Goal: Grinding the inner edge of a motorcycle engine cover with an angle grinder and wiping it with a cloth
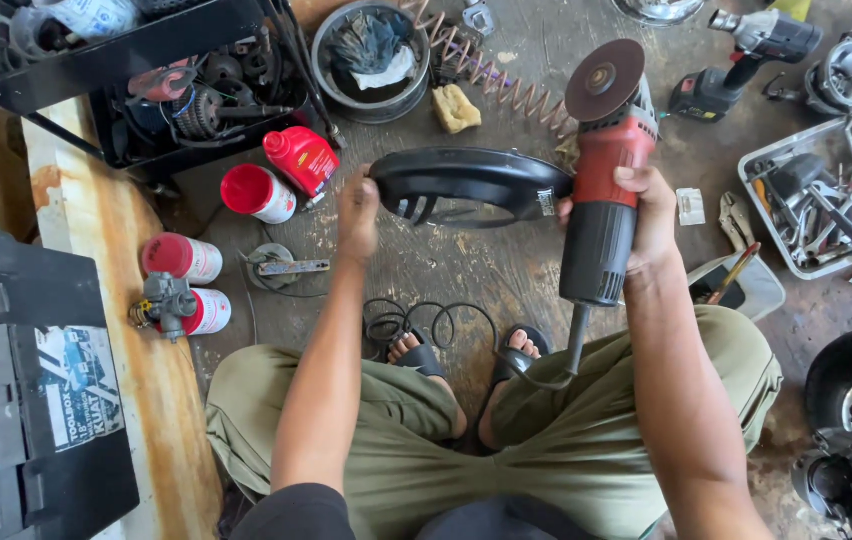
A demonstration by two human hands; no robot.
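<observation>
Nearest the camera are the person's folded legs in olive trousers [546, 450], feet in black sandals [424, 358] on the stained floor, with the grinder's black cord [416, 322] coiled just in front of the toes. At far left a grey toolbox [31, 400] lies flat, and beside it on the board stand red-capped spray cans [186, 260] with a small carburettor [161, 300] against them; a red oil bottle [303, 158] lies further up by the black parts rack [146, 80]. The left hand [358, 212] is closed around the left rim of a black plastic cover [466, 185], a curved, slotted shell held up in the air between the two hands. The right hand [641, 215] is wrapped fully about the red-and-black body of an angle grinder [601, 190], its disc [605, 80] uppermost and just beyond the cover's right end; I cannot tell whether the disc turns. The risks, as I judge them: the cover is steadied by one hand only, so a bite of the disc could jerk it or kick the tool back toward bare forearms; the loose cord near the feet could snag; plastic may melt or throw chips, and neither hand is gloved. To the right lie a cordless impact wrench [746, 50] and a tray of spanners [826, 200].
</observation>
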